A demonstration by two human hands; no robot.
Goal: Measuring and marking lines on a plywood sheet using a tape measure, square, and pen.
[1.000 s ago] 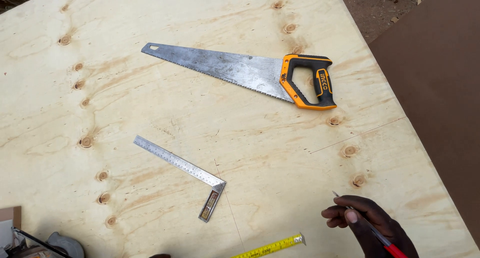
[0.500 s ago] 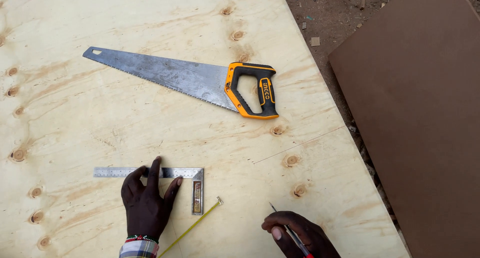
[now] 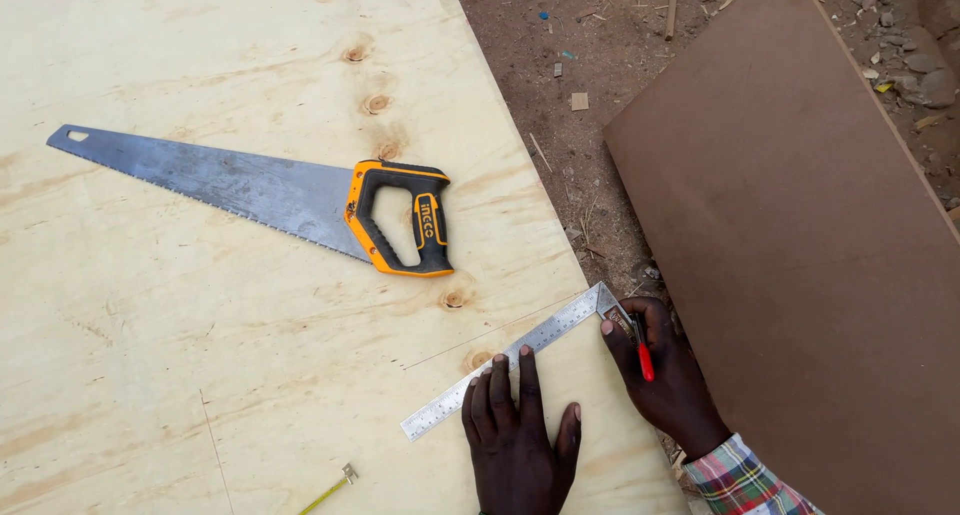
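Observation:
A steel try square (image 3: pixel 520 356) lies along a pencil line at the right edge of the plywood sheet (image 3: pixel 200 305), its stock hooked at the edge. My left hand (image 3: pixel 518 435) presses flat on the blade, fingers spread. My right hand (image 3: pixel 662 375) rests at the stock end by the sheet's edge and holds a red-tipped pencil (image 3: pixel 642 350). A hand saw (image 3: pixel 260 193) with an orange and black handle lies further up the sheet, apart from both hands.
The hook end of a yellow tape measure (image 3: pixel 335 485) shows at the bottom edge. A large brown board (image 3: pixel 820 235) lies on the ground to the right. Bare dirt with wood scraps (image 3: pixel 570 65) fills the gap between the two sheets.
The try square has moved from the middle of the sheet to its right edge and now lies along the pencil line. Both hands moved with it. The view has shifted right.

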